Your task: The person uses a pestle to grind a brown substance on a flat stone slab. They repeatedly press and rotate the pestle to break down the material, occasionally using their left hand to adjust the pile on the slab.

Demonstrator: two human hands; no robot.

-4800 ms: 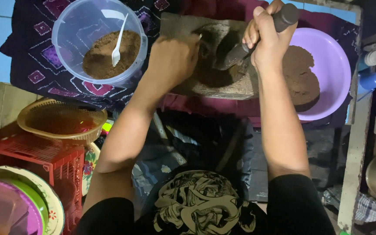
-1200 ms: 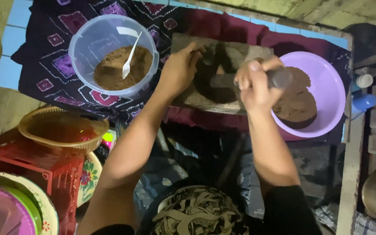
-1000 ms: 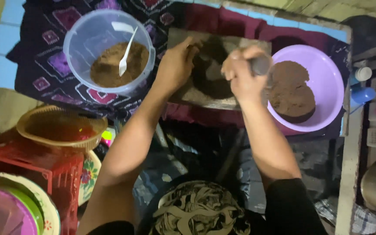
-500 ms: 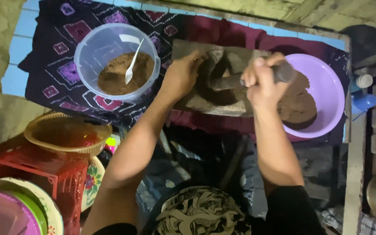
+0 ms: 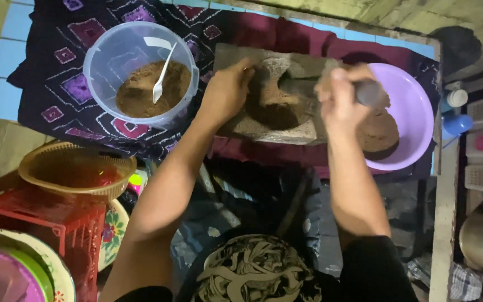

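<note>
The person leans over a flat grinding stone (image 5: 286, 126) that lies on a dark patterned cloth (image 5: 68, 84), and a mound of brown paste (image 5: 275, 106) sits in the middle of the stone. The left hand (image 5: 227, 92) rests at the stone's left edge, fingers curled loosely and pressed against the paste, palm down; it is not wrapped around anything I can make out. The right hand (image 5: 339, 95) is closed tight around a dark stone roller (image 5: 371, 92), which points out toward the right, over the near rim of a purple bowl (image 5: 415, 112). That hand is blurred, so the fingers themselves are hard to tell apart. The purple bowl stands just beside the stone on its right and holds a thick slab of the same brown paste. To the left of the stone, well apart from the left hand, a clear plastic tub (image 5: 141, 72) holds more brown stuff with a white spoon (image 5: 160, 78) stuck in it. Nearer the person, lower left, a woven basket (image 5: 76, 170) rests on a red plastic stool (image 5: 46, 218).
</note>
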